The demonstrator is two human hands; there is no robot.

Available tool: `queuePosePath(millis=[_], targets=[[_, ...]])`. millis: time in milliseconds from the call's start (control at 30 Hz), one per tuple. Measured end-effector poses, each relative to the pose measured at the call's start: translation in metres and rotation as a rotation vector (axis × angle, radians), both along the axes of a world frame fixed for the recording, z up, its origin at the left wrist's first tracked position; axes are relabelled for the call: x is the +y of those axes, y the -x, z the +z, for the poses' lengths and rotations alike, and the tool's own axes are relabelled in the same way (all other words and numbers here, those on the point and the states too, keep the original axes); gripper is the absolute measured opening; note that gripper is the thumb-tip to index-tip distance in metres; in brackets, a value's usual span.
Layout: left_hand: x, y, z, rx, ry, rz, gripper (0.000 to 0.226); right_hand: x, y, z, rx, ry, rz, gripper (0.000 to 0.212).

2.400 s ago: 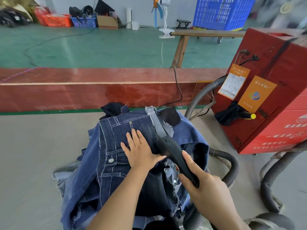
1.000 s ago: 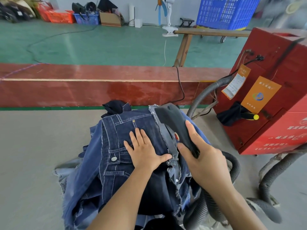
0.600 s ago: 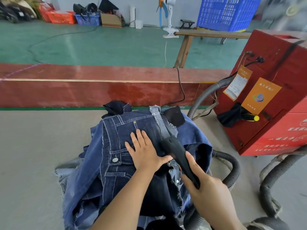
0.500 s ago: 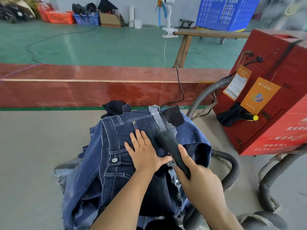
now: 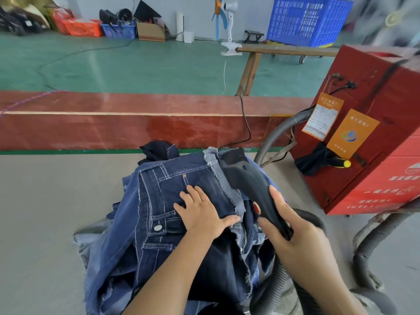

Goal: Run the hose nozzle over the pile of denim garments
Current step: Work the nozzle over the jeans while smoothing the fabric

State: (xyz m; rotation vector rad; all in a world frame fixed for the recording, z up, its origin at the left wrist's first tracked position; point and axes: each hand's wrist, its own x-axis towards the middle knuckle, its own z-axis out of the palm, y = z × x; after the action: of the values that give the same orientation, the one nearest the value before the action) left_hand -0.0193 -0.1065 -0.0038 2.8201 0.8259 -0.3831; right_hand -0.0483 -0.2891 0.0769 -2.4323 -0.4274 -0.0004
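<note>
One black hose nozzle (image 5: 250,185) lies across the far right top of one pile of denim garments (image 5: 172,223), which sits on a grey worktable (image 5: 45,212). One ribbed grey hose (image 5: 279,285) trails off below. Right hand (image 5: 295,237) is wrapped round the nozzle's handle; left hand (image 5: 200,212) lies flat, fingers spread, pressing the top garment. One red machine (image 5: 372,137) stands right, green floor (image 5: 136,67) beyond.

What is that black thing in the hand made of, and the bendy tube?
The nozzle looks like hard black plastic: smooth, with glossy highlights. The hose seems to be flexible grey plastic, ribbed in rings along its length, matte. The right hand grips the nozzle.
</note>
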Motion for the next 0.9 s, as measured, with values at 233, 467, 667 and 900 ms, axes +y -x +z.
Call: queuePosePath(millis=[233, 467, 667, 900], targets=[[0.029, -0.004, 0.012, -0.262, -0.064, -0.045, 0.124, -0.009, 0.024, -0.014, 0.050, 0.038, -0.041, 0.065], [0.032, -0.008, -0.022, -0.126, 0.069, -0.056, 0.147, -0.009, 0.019, -0.018, 0.064, 0.120, -0.036, 0.066], [0.020, -0.008, -0.024, -0.079, 0.018, -0.040, 0.149, 0.024, 0.007, -0.034, 0.034, 0.309, 0.035, 0.058], [0.022, -0.006, -0.026, -0.082, 0.029, -0.051, 0.146, 0.048, -0.034, -0.021, 0.073, 0.091, 0.092, 0.057]])
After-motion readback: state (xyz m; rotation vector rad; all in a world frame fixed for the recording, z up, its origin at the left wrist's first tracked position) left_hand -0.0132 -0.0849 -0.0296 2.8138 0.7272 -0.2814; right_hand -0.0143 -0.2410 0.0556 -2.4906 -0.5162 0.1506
